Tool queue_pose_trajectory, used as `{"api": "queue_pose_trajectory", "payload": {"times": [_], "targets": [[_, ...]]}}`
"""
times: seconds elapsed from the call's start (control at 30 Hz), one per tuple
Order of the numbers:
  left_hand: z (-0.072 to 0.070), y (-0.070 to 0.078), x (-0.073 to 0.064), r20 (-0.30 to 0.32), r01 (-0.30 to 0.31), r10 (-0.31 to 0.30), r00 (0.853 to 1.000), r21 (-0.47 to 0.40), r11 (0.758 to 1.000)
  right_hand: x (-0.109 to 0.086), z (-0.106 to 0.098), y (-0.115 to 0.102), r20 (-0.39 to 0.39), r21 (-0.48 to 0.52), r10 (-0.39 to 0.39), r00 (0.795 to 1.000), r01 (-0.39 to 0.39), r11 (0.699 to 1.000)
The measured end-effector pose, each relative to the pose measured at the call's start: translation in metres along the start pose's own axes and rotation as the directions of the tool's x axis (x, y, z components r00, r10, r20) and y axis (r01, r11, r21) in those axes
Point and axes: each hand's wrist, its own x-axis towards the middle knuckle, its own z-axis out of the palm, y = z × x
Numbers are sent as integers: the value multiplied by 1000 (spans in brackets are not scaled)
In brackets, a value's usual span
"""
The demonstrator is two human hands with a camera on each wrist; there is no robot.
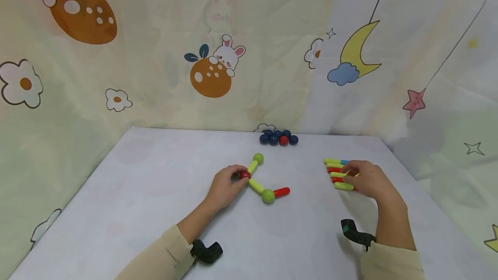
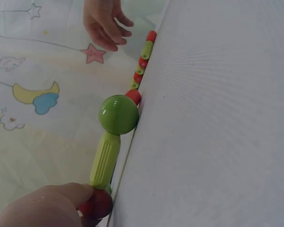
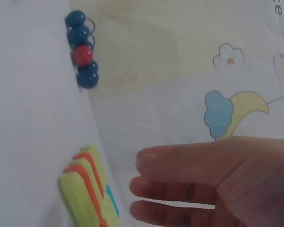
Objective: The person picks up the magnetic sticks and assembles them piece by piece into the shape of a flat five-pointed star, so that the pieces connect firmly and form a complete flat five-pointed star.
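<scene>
My left hand (image 1: 227, 187) pinches a red ball (image 1: 245, 175) between thumb and fingertips. Two yellow-green rods (image 1: 256, 186) join that ball, each with a green ball (image 1: 268, 196) at its far end. From the nearer green ball sticks out a red rod (image 1: 282, 192). The left wrist view shows the thumb against the red ball (image 2: 99, 204). Over on the right, my right hand (image 1: 367, 179) hovers above a row of yellow-green, red and blue rods (image 1: 343, 186). Its fingers (image 3: 165, 163) are extended with nothing between them, apart from the rods (image 3: 78, 194) in the right wrist view.
A cluster of several dark blue balls (image 1: 273, 140) with one red ball (image 1: 283, 140) lies at the back edge of the white table (image 1: 148, 193). Behind it hangs a patterned cloth (image 1: 155, 55). Black wrist devices (image 1: 210, 253) jut out by both sleeves.
</scene>
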Motion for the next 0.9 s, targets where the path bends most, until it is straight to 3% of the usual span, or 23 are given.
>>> {"api": "queue_pose_trajectory", "payload": {"times": [0.17, 0.4, 0.9], "targets": [[0, 0, 0, 4, 3, -3, 1000, 8, 1000, 1, 0, 12, 30, -26, 63, 998, -63, 998], [-1, 1, -1, 4, 3, -3, 1000, 4, 1000, 6, 10, 19, 92, 25, 145, 985, -147, 989], [-2, 3, -1, 7, 10, -10, 1000, -4, 1000, 17, 28, 29, 87, 10, 122, 989, -123, 992]]}}
